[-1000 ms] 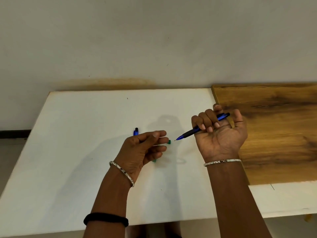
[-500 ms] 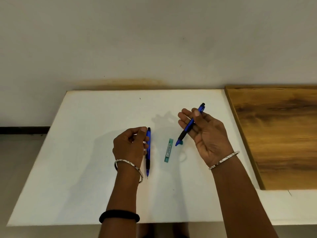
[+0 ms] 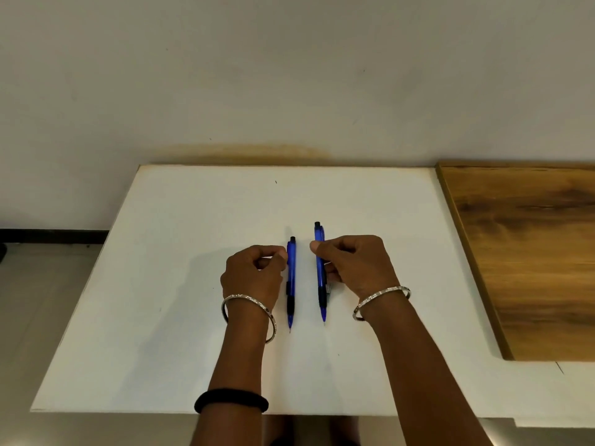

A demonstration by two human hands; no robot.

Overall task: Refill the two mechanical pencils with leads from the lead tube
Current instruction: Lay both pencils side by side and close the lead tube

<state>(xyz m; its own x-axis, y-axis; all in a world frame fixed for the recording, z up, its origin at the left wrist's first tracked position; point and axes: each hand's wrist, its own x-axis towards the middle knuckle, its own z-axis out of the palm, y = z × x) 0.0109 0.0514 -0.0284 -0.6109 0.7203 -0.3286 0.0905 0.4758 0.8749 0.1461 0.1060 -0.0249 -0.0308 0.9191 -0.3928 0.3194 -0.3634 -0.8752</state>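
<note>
Two blue pencils, left pencil (image 3: 291, 278) and right pencil (image 3: 320, 272), parallel on the white board (image 3: 161, 284). Left hand (image 3: 254, 275) curled, fingertips touching left pencil. Right hand (image 3: 354, 265) pinching right pencil; lead tube (image 3: 328, 289) mostly hidden beneath.

I see a flat white rectangular table (image 3: 180, 284) against the wall. Two blue mechanical pencils with black grips lie on it side by side, tips toward me: the left pencil (image 3: 291, 278) and the right pencil (image 3: 319, 272). A brown wood-grain board (image 3: 528, 252) lies on its right part.
</note>
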